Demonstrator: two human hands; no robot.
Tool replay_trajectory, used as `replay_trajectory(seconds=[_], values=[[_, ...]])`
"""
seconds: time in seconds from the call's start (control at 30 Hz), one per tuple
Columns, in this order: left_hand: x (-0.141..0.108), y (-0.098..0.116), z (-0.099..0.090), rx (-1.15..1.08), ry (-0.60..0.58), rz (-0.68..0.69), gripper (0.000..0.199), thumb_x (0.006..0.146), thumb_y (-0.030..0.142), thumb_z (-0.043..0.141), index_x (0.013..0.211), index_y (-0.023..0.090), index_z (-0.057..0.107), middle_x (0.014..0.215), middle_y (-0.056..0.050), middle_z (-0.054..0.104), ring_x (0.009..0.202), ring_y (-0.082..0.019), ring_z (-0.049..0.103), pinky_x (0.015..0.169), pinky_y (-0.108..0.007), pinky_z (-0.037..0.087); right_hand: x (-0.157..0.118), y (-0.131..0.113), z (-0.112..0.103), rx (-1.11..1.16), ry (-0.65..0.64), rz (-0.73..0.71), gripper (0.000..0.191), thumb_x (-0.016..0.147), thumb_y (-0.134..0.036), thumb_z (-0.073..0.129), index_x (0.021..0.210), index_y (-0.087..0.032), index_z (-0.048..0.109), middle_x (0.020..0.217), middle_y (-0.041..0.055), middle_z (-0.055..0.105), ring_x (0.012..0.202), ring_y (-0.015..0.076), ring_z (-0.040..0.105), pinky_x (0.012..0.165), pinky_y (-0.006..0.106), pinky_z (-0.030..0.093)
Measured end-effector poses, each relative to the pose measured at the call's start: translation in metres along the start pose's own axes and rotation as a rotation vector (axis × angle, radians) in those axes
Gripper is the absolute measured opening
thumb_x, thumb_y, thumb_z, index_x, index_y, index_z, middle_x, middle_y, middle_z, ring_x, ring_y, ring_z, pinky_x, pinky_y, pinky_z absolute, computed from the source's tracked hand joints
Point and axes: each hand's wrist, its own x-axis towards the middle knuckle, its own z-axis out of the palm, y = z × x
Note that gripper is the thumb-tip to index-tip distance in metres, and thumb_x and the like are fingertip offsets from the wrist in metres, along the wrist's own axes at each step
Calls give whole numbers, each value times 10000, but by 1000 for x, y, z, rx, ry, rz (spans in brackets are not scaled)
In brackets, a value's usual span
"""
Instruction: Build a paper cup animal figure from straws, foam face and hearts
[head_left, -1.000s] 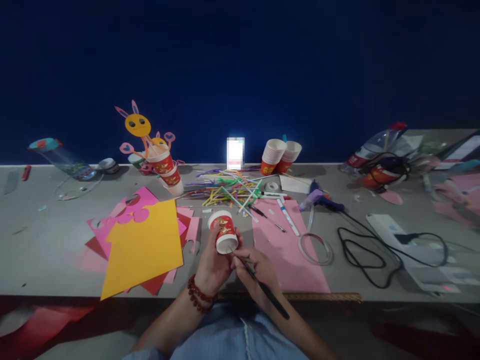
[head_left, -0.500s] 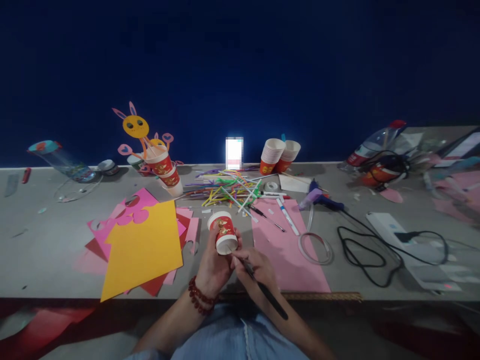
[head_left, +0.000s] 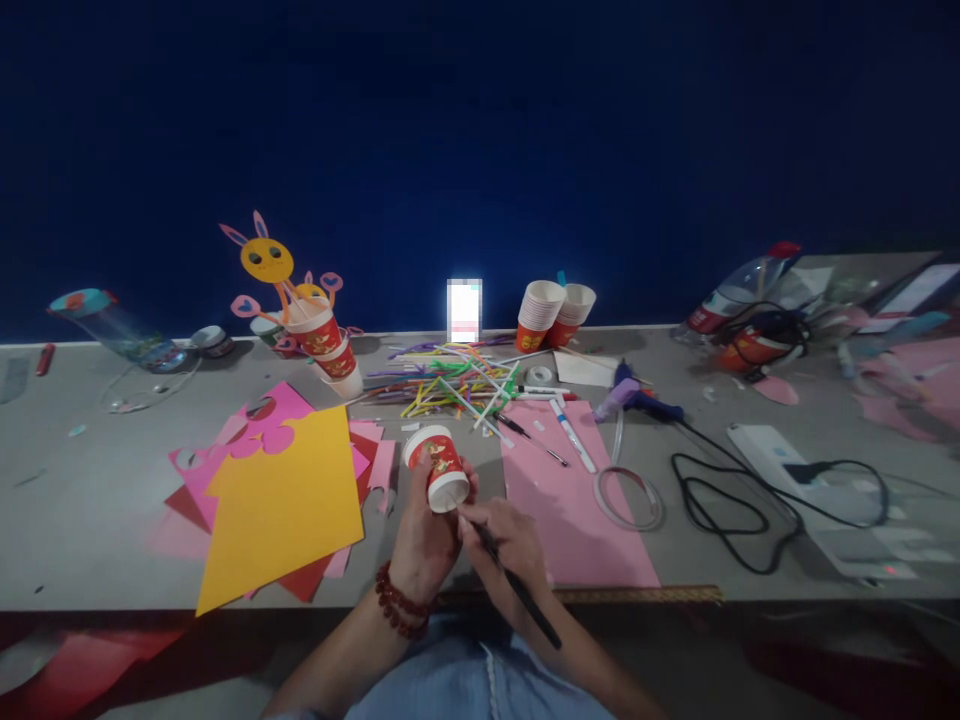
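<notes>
- Clearly, the paper cup is the centre of attention, red with white ends, tipped on its side just below the middle of the frame, its base facing the person.
- The left hand is wrapped around it, fingers and thumb clamped on the cup's sides; a beaded bracelet circles that wrist.
- The right hand has thumb and fingers pinched on a slim tool with a dark handle, its front end by the cup's base; I can't tell whether the tip touches.
- Just right of the hands lies a pink sheet, with a white marker on it.
- Left of them, a yellow sheet tops other coloured paper.
- Above the cup sprawls a heap of coloured sticks.
- Farther out, a rabbit-eared paper face rises at upper left, and two cup stacks stand right of centre.
- Over at lower right sits a power strip.
</notes>
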Motion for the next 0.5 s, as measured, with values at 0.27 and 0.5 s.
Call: replay_trajectory(seconds=[0.27, 0.5], values=[[-1, -7, -4, 83, -9, 186, 355, 883, 477, 639, 1029, 154, 659, 860, -48, 726, 761, -160, 716, 639, -214, 552, 0, -6, 12, 414, 43, 373, 231, 943, -438, 540, 832, -244, 596, 698, -5, 638, 641, 179, 590, 608, 293, 465], [-2, -11, -6, 154, -9, 315, 301, 920, 468, 585, 1031, 196, 651, 878, -51, 724, 813, -189, 709, 593, -218, 534, 5, -7, 25, 790, 137, 502, 226, 862, -466, 621, 865, -250, 552, 584, -46, 618, 551, 151, 578, 592, 259, 461]])
